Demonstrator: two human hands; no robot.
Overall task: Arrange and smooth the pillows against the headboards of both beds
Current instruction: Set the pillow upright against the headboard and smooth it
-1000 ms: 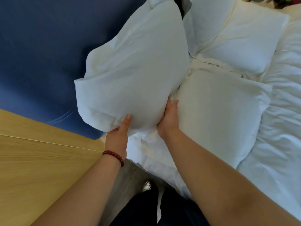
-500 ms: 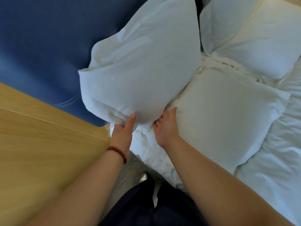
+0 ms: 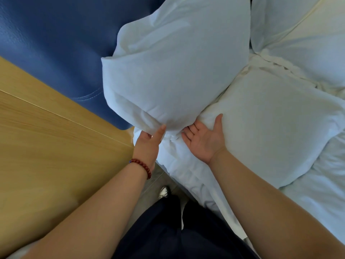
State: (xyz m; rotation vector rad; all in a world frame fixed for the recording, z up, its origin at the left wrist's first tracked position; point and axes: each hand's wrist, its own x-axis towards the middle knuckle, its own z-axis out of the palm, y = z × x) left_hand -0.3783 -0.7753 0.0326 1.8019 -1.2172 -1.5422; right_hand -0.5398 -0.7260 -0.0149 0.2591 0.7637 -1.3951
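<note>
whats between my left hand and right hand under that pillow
In the head view, only bunched white fabric at the bottom edge of the pillow lies between the left hand and the right hand.

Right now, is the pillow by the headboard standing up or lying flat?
Standing up, tilted: the upper pillow rises against the blue headboard, its lower edge held by the left hand, above a flat pillow.

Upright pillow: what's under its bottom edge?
Beneath the upright pillow lie the flat pillow and bunched sheet. The right hand reaches under, palm up; the left hand grips its corner. Their fingertips are covered.
</note>
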